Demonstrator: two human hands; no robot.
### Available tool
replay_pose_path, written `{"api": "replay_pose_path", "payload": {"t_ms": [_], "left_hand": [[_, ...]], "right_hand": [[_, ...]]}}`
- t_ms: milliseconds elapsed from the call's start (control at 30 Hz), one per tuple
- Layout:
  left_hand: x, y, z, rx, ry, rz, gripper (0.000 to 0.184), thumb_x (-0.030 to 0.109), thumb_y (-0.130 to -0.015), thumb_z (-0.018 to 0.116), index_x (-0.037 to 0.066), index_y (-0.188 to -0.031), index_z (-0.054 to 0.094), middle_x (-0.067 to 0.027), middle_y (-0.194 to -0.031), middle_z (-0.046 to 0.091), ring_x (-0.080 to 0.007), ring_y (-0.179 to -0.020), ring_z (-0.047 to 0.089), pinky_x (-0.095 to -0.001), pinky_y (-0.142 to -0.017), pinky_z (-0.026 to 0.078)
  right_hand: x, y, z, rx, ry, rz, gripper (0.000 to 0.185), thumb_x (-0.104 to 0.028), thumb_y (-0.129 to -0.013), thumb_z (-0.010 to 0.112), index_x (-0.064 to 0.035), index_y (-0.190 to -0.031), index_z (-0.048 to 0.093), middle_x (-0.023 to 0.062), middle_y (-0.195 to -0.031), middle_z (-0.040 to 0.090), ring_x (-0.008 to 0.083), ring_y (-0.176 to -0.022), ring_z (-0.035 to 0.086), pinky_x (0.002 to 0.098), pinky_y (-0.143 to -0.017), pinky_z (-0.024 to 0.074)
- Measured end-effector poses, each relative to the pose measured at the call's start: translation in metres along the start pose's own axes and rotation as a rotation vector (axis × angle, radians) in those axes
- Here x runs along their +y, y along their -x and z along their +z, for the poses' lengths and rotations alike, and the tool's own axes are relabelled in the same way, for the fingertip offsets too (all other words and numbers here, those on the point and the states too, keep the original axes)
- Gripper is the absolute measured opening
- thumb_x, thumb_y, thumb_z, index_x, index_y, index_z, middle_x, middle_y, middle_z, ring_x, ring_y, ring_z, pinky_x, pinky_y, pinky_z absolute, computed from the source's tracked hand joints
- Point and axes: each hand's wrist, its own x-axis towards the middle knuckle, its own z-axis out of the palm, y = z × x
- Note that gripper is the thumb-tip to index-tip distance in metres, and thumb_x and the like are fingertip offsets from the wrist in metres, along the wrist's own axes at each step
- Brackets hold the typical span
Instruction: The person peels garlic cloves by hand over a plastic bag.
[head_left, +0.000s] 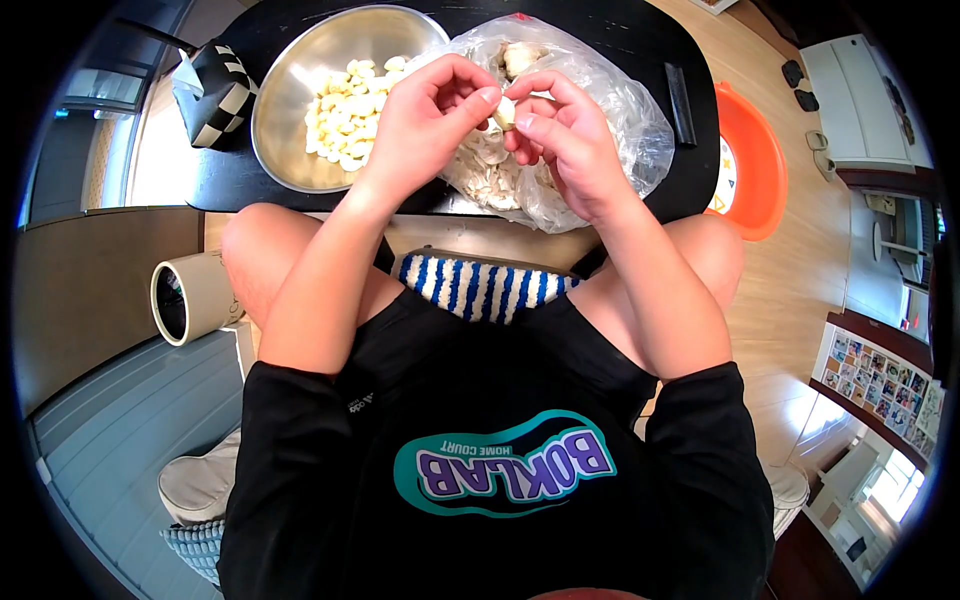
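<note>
Between my two hands is a pale garlic clove, pinched by the fingertips of both. My left hand comes in from the left with its fingers curled, and my right hand holds the clove's other side. Beneath them lies a clear plastic bag with papery garlic skins and a garlic bulb in it. A steel bowl to the left of my left hand holds many peeled cloves.
All this rests on a black table. A dark bar-shaped object lies at its right. A checkered tissue box is at the left, an orange basin beyond the right edge, and a cream bin at lower left.
</note>
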Motion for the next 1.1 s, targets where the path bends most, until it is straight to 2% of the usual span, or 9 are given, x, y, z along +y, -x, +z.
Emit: {"api": "replay_pose_path", "payload": {"t_ms": [500,600,667,700,767,833,900,967,1100], "left_hand": [[0.003,0.002,0.003,-0.006,0.031,0.020,0.013,0.007,-0.092,0.069,0.000,-0.101,0.064,-0.0019,-0.088,0.066,-0.0068,-0.079,0.062,-0.0217,-0.074,0.052],[0.003,0.002,0.005,0.015,-0.026,0.100,0.014,0.006,-0.089,0.071,-0.001,-0.100,0.065,-0.0018,-0.087,0.067,-0.0064,-0.078,0.062,-0.0218,-0.071,0.052],[0.004,0.003,0.006,0.028,-0.082,0.163,0.015,0.005,-0.087,0.072,0.000,-0.099,0.065,-0.0019,-0.086,0.067,-0.0069,-0.078,0.063,-0.0228,-0.071,0.052],[0.006,0.004,0.006,0.037,-0.179,0.209,0.014,0.003,-0.087,0.072,-0.001,-0.098,0.065,-0.0032,-0.087,0.067,-0.0081,-0.078,0.062,-0.0233,-0.072,0.052],[0.008,0.005,0.006,0.047,-0.277,0.256,0.014,0.001,-0.086,0.072,-0.001,-0.098,0.065,-0.0044,-0.088,0.067,-0.0093,-0.077,0.062,-0.0238,-0.072,0.051],[0.011,0.004,0.006,0.062,-0.446,0.431,0.012,0.001,-0.081,0.073,0.000,-0.091,0.067,-0.0076,-0.083,0.067,-0.0168,-0.074,0.066,-0.0277,-0.068,0.053],[0.011,0.003,0.006,0.056,-0.451,0.471,0.012,0.000,-0.080,0.073,0.000,-0.091,0.067,-0.0083,-0.083,0.067,-0.0184,-0.074,0.066,-0.0281,-0.068,0.053],[0.011,0.003,0.006,0.051,-0.456,0.510,0.012,0.000,-0.079,0.072,0.000,-0.090,0.067,-0.0090,-0.083,0.066,-0.0200,-0.074,0.066,-0.0285,-0.068,0.053],[0.011,0.002,0.005,0.018,-0.430,0.548,0.013,-0.003,-0.079,0.073,0.000,-0.090,0.066,-0.0092,-0.085,0.067,-0.0208,-0.076,0.067,-0.0295,-0.069,0.054]], "right_hand": [[0.003,-0.001,-0.002,0.093,0.044,-0.076,0.018,-0.006,-0.094,0.060,-0.0019,-0.112,0.057,0.0059,-0.092,0.064,0.0107,-0.080,0.063,0.0234,-0.067,0.0510],[0.004,0.000,-0.001,0.128,0.170,-0.179,0.016,-0.003,-0.094,0.060,-0.0004,-0.109,0.058,0.0065,-0.094,0.064,0.0115,-0.082,0.064,0.0245,-0.071,0.0526],[0.006,0.001,-0.002,0.170,0.504,-0.301,0.016,0.000,-0.093,0.062,0.0004,-0.109,0.059,0.0066,-0.095,0.064,0.0122,-0.084,0.064,0.0254,-0.074,0.0532],[0.006,0.001,-0.001,0.170,0.504,-0.301,0.016,0.000,-0.093,0.062,0.0004,-0.109,0.059,0.0066,-0.095,0.064,0.0122,-0.084,0.064,0.0254,-0.074,0.0532],[0.006,0.000,0.003,0.235,0.551,-0.418,0.015,-0.002,-0.086,0.068,-0.0020,-0.101,0.063,0.0010,-0.086,0.062,0.0051,-0.074,0.056,0.0212,-0.066,0.0477],[0.009,-0.002,-0.001,0.211,0.468,-0.380,0.016,-0.002,-0.086,0.068,-0.0020,-0.101,0.063,0.0006,-0.087,0.061,0.0045,-0.075,0.056,0.0206,-0.067,0.0474],[0.009,-0.002,-0.003,0.188,0.385,-0.340,0.016,-0.002,-0.087,0.068,-0.0020,-0.102,0.062,0.0003,-0.088,0.061,0.0040,-0.076,0.055,0.0200,-0.067,0.0472],[0.004,-0.001,-0.004,0.112,0.265,-0.265,0.017,0.001,-0.090,0.064,-0.0008,-0.106,0.059,0.0062,-0.096,0.063,0.0116,-0.081,0.062,0.0247,-0.074,0.0521],[0.000,0.000,-0.004,0.090,0.242,-0.242,0.018,0.002,-0.089,0.065,-0.0020,-0.105,0.058,0.0055,-0.096,0.062,0.0100,-0.081,0.061,0.0237,-0.074,0.0514]]}}
